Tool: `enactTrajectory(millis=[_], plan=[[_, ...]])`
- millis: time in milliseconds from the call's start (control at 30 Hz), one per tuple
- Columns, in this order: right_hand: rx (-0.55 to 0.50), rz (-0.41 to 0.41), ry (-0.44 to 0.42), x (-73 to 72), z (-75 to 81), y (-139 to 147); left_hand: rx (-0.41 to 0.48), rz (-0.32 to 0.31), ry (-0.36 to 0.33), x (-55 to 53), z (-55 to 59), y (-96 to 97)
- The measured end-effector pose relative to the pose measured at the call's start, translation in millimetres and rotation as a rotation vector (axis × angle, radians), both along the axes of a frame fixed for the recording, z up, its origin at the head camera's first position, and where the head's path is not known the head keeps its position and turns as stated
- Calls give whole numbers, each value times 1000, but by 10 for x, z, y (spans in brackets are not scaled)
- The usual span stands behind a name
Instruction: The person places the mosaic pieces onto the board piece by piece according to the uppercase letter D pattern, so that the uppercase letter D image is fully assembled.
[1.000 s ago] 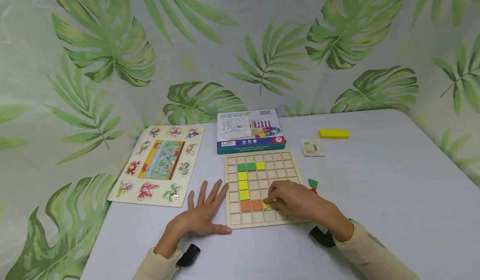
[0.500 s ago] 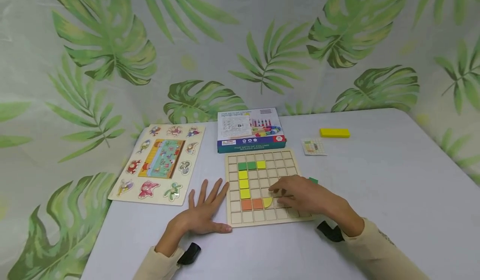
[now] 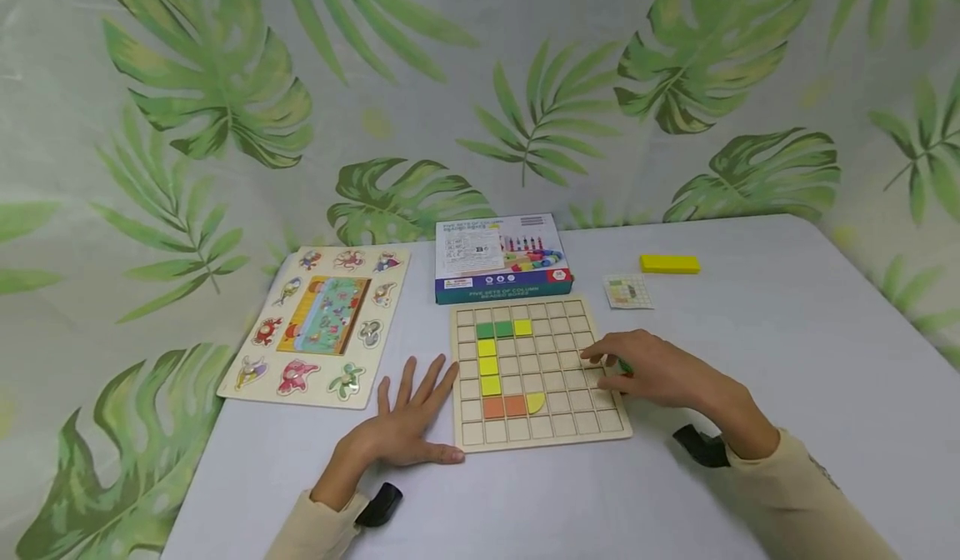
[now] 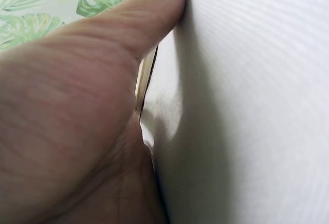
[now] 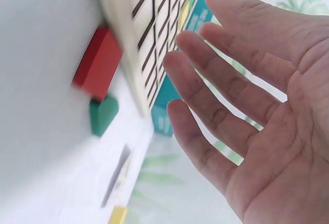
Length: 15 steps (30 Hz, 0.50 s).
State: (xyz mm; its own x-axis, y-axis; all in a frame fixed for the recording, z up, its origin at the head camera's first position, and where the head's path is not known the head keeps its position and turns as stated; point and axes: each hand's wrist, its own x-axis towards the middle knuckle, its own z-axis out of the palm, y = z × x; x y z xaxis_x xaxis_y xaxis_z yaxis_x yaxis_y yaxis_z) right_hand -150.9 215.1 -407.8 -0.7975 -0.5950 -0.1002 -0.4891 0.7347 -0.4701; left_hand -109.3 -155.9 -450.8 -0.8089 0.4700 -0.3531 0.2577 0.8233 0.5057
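Note:
A wooden grid board (image 3: 551, 441) lies on the table with green squares (image 3: 495, 329), yellow squares (image 3: 488, 366), two orange squares (image 3: 504, 407) and a yellow quarter-round piece (image 3: 536, 402) in its cells. My left hand (image 3: 405, 431) rests on the table with fingers spread, fingertips and thumb right at the board's left edge. My right hand (image 3: 656, 370) holds nothing and hovers over the board's right edge, fingers lightly bent. Below it in the right wrist view are a red block (image 5: 97, 64) and a green piece (image 5: 104, 115). In the head view the hand hides the red one.
An animal puzzle board (image 3: 350, 392) lies at the left. Behind the grid board sits a beaded-toy box (image 3: 502, 260). To the right of the box are a small pattern card (image 3: 628, 292) and a yellow block (image 3: 669, 264).
My right hand let go of the yellow quarter-round piece beside the orange squares, then moved right to the board's edge. The left hand stayed in place.

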Motion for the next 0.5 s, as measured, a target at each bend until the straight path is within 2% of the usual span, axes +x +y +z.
enactTrajectory(millis=[267, 500], plan=[[22, -64, -2, -41, 22, 195, 16, -4, -2, 2, -6, -7], [10, -91, 8, -104, -30, 322, 12, 1, -6, 1, 10, -4]])
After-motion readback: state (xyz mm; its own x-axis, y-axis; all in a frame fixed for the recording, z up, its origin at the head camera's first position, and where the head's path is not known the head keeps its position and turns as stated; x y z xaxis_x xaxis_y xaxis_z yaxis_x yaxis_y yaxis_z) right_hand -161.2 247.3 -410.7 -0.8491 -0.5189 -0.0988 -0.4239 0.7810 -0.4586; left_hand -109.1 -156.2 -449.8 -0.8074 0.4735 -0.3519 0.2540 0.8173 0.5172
